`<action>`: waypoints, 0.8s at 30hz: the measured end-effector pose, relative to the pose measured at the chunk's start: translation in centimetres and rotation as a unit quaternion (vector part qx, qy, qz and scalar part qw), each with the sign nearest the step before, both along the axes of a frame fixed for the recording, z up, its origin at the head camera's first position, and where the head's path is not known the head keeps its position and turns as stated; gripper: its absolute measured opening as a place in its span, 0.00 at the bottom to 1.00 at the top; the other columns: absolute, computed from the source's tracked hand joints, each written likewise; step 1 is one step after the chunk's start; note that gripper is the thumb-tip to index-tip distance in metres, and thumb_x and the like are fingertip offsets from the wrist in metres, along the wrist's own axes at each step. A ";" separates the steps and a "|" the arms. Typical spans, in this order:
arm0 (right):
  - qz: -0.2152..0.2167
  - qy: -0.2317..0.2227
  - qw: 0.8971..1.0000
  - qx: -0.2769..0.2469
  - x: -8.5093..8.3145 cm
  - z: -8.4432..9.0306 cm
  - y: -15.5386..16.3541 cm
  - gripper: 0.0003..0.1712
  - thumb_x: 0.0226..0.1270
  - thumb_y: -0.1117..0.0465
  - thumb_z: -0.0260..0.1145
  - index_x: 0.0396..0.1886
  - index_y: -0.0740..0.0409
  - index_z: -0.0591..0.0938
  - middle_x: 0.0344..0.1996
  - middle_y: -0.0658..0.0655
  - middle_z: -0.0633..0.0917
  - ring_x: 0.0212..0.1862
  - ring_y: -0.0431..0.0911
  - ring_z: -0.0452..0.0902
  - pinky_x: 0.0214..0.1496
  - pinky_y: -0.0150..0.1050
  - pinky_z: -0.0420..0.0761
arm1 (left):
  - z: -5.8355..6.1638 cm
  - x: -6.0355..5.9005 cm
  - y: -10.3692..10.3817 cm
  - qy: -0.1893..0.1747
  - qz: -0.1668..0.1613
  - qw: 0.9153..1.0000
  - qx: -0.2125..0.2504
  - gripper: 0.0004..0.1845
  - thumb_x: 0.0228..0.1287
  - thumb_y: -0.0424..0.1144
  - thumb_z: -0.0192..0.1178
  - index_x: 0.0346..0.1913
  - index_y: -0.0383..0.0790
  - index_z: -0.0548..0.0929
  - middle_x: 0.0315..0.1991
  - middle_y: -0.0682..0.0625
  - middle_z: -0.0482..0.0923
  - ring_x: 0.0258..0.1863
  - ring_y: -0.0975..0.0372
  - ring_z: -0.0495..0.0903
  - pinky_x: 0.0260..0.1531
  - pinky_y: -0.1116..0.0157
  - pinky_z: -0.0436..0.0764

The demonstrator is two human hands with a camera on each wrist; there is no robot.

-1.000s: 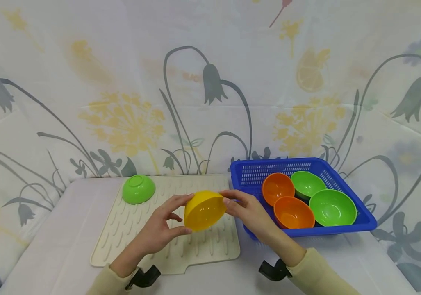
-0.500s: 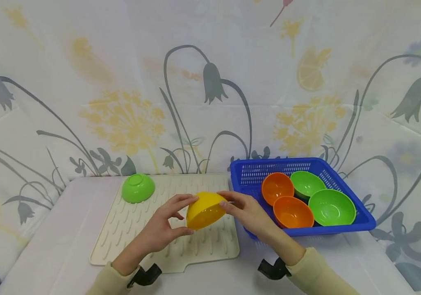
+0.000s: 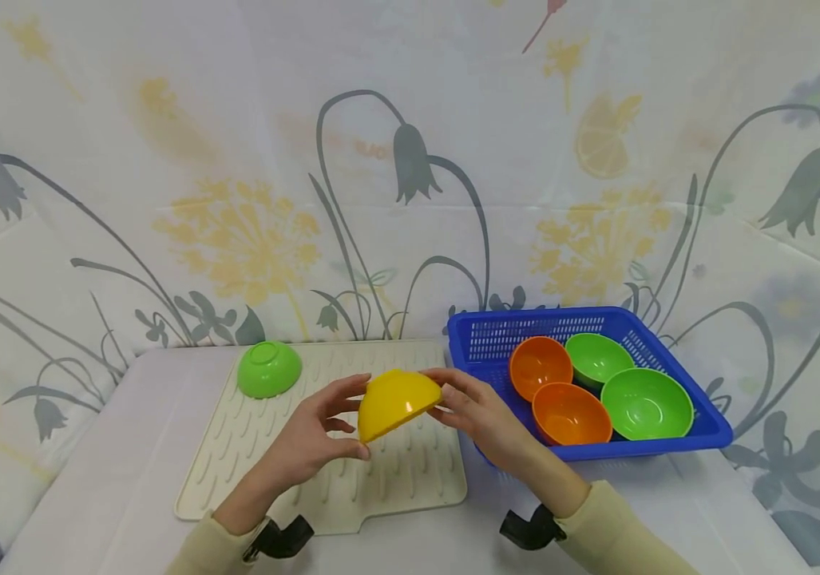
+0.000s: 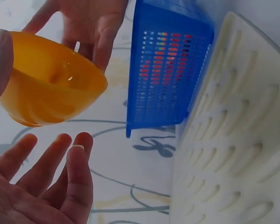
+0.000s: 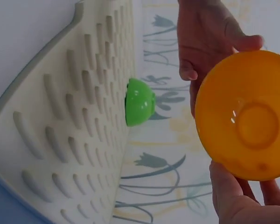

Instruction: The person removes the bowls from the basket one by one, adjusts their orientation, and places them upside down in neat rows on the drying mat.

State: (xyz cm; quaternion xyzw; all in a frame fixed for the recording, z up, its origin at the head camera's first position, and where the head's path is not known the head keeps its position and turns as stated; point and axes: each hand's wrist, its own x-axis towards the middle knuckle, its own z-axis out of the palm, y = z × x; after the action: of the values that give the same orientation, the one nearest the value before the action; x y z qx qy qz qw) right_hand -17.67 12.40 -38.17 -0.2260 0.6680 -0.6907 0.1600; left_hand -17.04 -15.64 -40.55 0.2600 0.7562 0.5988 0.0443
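Both hands hold a yellow bowl [image 3: 398, 402] in front of the body, over the mat's right part. The bowl is tilted, its opening turned downward, and in the head view only its outer wall shows. My left hand [image 3: 312, 439] is at its left side, with the thumb on the rim in the left wrist view and several fingers spread below the bowl. At the other side, my right hand [image 3: 485, 419] grips the rim; its thumb and fingers meet the edge in the right wrist view. The bowl's inside [image 5: 238, 93] faces the right wrist camera.
A cream ridged drying mat [image 3: 237, 479] lies on the white-covered table. On its far left corner sits an upside-down green bowl [image 3: 269, 370]. Right of the mat stands a blue basket [image 3: 477, 339] with two orange bowls [image 3: 571, 414] and two green bowls [image 3: 647, 404].
The yellow bowl has tipped over further, so its inside no longer shows in the head view. The left fingers have shifted toward the bowl's left edge. Basket and green bowl stay put.
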 end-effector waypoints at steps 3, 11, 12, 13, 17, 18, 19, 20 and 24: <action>-0.007 -0.006 1.000 -0.026 0.0 -0.1 -0.2 0.27 0.79 0.54 0.52 0.67 0.69 0.67 0.64 0.65 0.72 0.64 0.54 0.73 0.66 0.49 0.72 | 0.1 -0.1 0.1 -0.033 -0.021 0.999 0.029 0.46 0.51 0.52 0.76 0.73 0.43 0.68 0.65 0.41 0.72 0.58 0.49 0.76 0.51 0.58 0.81; 0.016 -0.007 0.994 -0.105 0.2 -0.8 -0.5 0.23 0.77 0.61 0.54 0.67 0.64 0.70 0.64 0.58 0.74 0.60 0.50 0.75 0.67 0.44 0.71 | -0.2 0.1 0.6 -0.131 -0.122 0.978 0.110 0.47 0.60 0.46 0.72 0.75 0.32 0.58 0.66 0.38 0.70 0.60 0.52 0.76 0.59 0.60 0.77; 0.019 -0.005 0.994 -0.107 0.2 -0.8 -0.5 0.23 0.77 0.61 0.53 0.68 0.64 0.70 0.64 0.58 0.74 0.61 0.51 0.74 0.68 0.44 0.71 | -0.3 0.1 0.6 -0.131 -0.124 0.977 0.112 0.46 0.60 0.44 0.72 0.75 0.31 0.59 0.66 0.39 0.69 0.60 0.52 0.76 0.60 0.60 0.76; 0.022 -0.001 0.994 -0.107 0.1 -0.8 -0.5 0.24 0.77 0.61 0.53 0.68 0.64 0.70 0.65 0.58 0.74 0.61 0.51 0.74 0.68 0.45 0.70 | -0.3 0.1 0.7 -0.125 -0.123 0.978 0.110 0.45 0.60 0.43 0.72 0.75 0.32 0.59 0.66 0.39 0.69 0.60 0.52 0.76 0.60 0.60 0.76; 0.012 0.030 0.997 -0.077 0.0 -0.8 -0.4 0.25 0.77 0.62 0.53 0.70 0.67 0.69 0.65 0.60 0.75 0.62 0.53 0.73 0.68 0.49 0.69 | -0.2 0.1 0.7 -0.099 -0.105 0.985 0.092 0.44 0.59 0.41 0.73 0.75 0.35 0.61 0.68 0.40 0.68 0.61 0.52 0.75 0.60 0.60 0.76; 0.004 0.037 0.997 -0.067 0.0 -0.8 -0.4 0.25 0.77 0.61 0.54 0.70 0.67 0.70 0.65 0.61 0.75 0.63 0.53 0.73 0.68 0.50 0.69 | -0.1 0.1 0.7 -0.095 -0.097 0.987 0.085 0.45 0.58 0.42 0.73 0.75 0.37 0.62 0.68 0.41 0.68 0.61 0.53 0.75 0.59 0.60 0.76; -0.008 0.045 0.997 -0.055 0.0 -0.8 -0.4 0.25 0.77 0.61 0.54 0.69 0.66 0.70 0.65 0.61 0.75 0.63 0.54 0.73 0.68 0.50 0.69 | -0.1 0.2 0.6 -0.087 -0.089 0.989 0.079 0.45 0.58 0.42 0.74 0.75 0.37 0.62 0.69 0.41 0.68 0.62 0.53 0.74 0.59 0.60 0.76; -0.021 0.050 0.998 -0.044 0.0 -0.8 -0.4 0.25 0.77 0.61 0.55 0.69 0.66 0.71 0.66 0.61 0.75 0.63 0.54 0.73 0.67 0.50 0.69 | -0.1 0.2 0.5 -0.080 -0.082 0.991 0.073 0.46 0.57 0.43 0.74 0.75 0.37 0.62 0.69 0.42 0.68 0.62 0.53 0.74 0.59 0.60 0.77; -0.067 0.059 0.996 -0.017 0.1 -0.8 -0.6 0.24 0.76 0.60 0.60 0.68 0.63 0.73 0.66 0.59 0.75 0.67 0.55 0.70 0.66 0.44 0.73 | -0.1 0.1 0.4 -0.045 -0.047 0.997 0.040 0.47 0.56 0.45 0.75 0.75 0.40 0.62 0.70 0.46 0.68 0.65 0.52 0.71 0.59 0.58 0.77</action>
State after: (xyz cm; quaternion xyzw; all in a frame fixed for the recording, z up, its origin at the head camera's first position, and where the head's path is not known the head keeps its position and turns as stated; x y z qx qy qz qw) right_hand -17.52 11.77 -38.97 -0.2233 0.6784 -0.6964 0.0697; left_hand -16.92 -15.26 -40.69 0.2697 0.7160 0.6368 0.0956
